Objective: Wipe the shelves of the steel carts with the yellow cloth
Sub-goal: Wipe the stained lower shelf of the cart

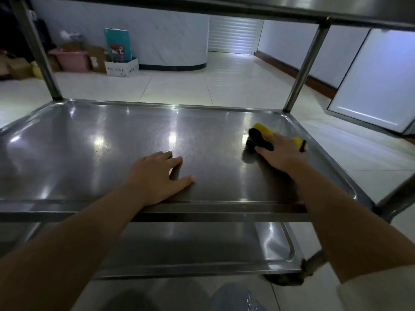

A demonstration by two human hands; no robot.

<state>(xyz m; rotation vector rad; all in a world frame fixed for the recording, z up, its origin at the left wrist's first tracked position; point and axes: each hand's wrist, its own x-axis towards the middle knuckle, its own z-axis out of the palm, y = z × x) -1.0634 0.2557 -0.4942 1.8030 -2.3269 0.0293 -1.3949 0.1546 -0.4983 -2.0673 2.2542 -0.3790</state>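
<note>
Far left on my feed, against the pale wall beyond the cart, I see a pink plastic tub (71, 60) among brown cardboard boxes (97, 58), then a white open-topped carton (122, 68) with a tall teal flat box (118, 44) standing in it. In front of those, a slanted round steel upright (37, 49) comes down to the far left corner of the shiny rimmed steel middle shelf (112, 140) that fills most of my view. My left hand (155, 178) lies palm down on that shelf near its front edge, fingers straight and slightly spread, thumb out to the right; this grip is flat and has hold of nothing. Below the front rail I can see the steel lower shelf (190, 248) of the same cart, and at the bottom edge a blurred knee in blue fabric. Moving right, my right hand (280, 153) presses down on the folded yellow cloth with dark edging (263, 130), which sits on the middle shelf close to its far right corner, just inside the raised rim. The fingers lie over the cloth's near end with the thumb beside it on the steel; how far they curl round the cloth I cannot tell. Behind it rises the right rear steel upright (307, 63), and above runs the underside of the steel top shelf (247, 5). Farthest right, a white panel (372, 81) leans over the pale tiled floor (235, 77).
</note>
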